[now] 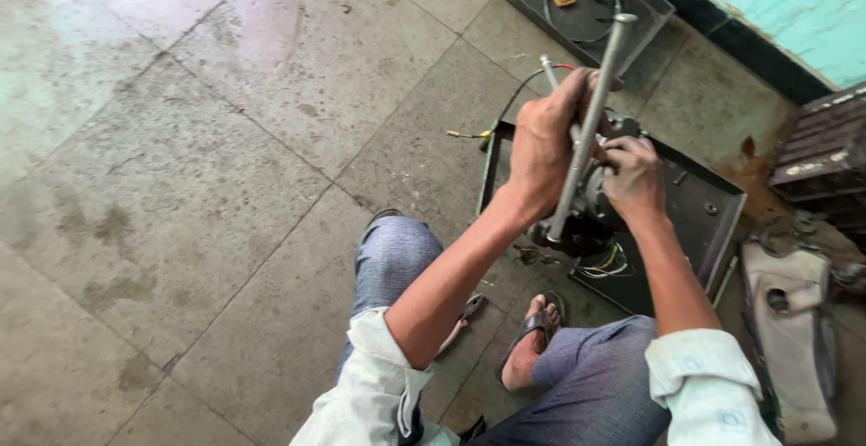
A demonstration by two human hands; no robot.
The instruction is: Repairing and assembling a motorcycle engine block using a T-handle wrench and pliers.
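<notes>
grey stained floor tiles (225, 139); turquoise wall (776, 4) beyond.

Only one view is given, from a head cam, so no part of the scene is shared w/ a second view. The scene is seen from above, steeply downward and a bit forward onto the tiled floor (225, 139). The hands are caught near, approx. at 2 o'clock from centre. The turquoise wall (785, 4) is cut at 1 o'clock, the knees at 6.
</notes>
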